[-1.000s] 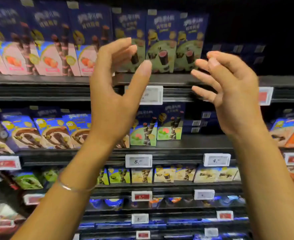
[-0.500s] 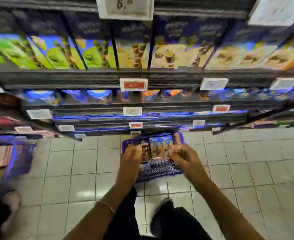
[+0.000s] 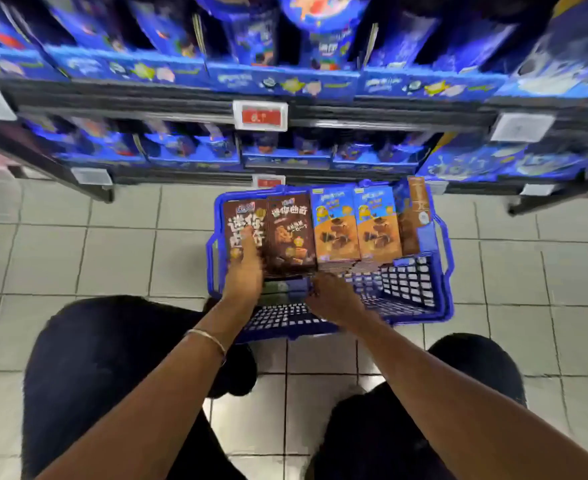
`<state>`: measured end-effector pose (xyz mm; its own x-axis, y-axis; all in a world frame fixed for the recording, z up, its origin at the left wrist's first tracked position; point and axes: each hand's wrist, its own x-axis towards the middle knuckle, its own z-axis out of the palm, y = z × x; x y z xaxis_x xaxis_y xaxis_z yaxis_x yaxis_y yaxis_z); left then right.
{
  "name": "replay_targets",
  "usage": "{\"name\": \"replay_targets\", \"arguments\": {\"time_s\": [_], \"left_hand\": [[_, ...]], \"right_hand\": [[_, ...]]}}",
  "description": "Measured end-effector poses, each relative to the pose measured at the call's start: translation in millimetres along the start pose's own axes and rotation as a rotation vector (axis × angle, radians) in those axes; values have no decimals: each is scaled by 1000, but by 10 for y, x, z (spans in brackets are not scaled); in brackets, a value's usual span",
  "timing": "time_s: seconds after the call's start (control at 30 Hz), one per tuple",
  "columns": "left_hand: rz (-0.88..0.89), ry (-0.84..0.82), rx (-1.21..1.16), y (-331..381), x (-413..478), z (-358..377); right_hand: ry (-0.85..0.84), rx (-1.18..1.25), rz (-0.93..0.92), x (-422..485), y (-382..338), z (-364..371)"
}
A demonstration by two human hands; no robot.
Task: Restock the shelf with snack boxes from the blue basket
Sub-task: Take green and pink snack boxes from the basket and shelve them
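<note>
1. The blue plastic mesh basket [image 3: 443, 271] sits on the pale tiled floor [image 3: 77, 258], just in front of the lowest dark metal shelf [image 3: 181, 109].
2. In its far half, two brown snack boxes [image 3: 290, 233] stand beside two orange-and-blue snack boxes [image 3: 335, 230]. One more brown box [image 3: 414, 216] stands edge-on against the right wall. Further box edges show under them; I cannot count them.
3. The left hand [image 3: 245, 271] lies on the leftmost brown box [image 3: 238, 216], one finger stretched up its face. Blur stops me telling whether it grips.
4. The right hand [image 3: 334, 299] is down in the basket at the foot of the boxes. Its fingers are hidden, so I cannot tell whether it holds anything.
5. A thin metal bracelet [image 3: 206, 336] circles the left wrist. Dark trousers [image 3: 112, 375] are cut off at the bottom edge.
6. The shelf's blue packs [image 3: 285, 81] are smeared, and the red price tag [image 3: 260, 116] is unreadable.
</note>
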<state>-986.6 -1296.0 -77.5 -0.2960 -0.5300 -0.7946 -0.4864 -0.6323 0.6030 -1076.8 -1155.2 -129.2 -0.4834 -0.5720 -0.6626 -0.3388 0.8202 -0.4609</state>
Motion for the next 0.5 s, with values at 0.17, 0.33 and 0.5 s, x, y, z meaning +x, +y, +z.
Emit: {"name": "replay_targets", "arguments": {"time_s": [0.17, 0.33, 0.5], "left_hand": [[3, 236, -359, -561, 454, 151], [31, 272, -428, -624, 519, 242], [16, 294, -393, -606, 469, 212]], "right_hand": [[-269, -227, -8, 922, 391, 626], [-200, -413, -5, 1292, 575, 1052], [-126, -550, -73, 1318, 541, 1087]]}}
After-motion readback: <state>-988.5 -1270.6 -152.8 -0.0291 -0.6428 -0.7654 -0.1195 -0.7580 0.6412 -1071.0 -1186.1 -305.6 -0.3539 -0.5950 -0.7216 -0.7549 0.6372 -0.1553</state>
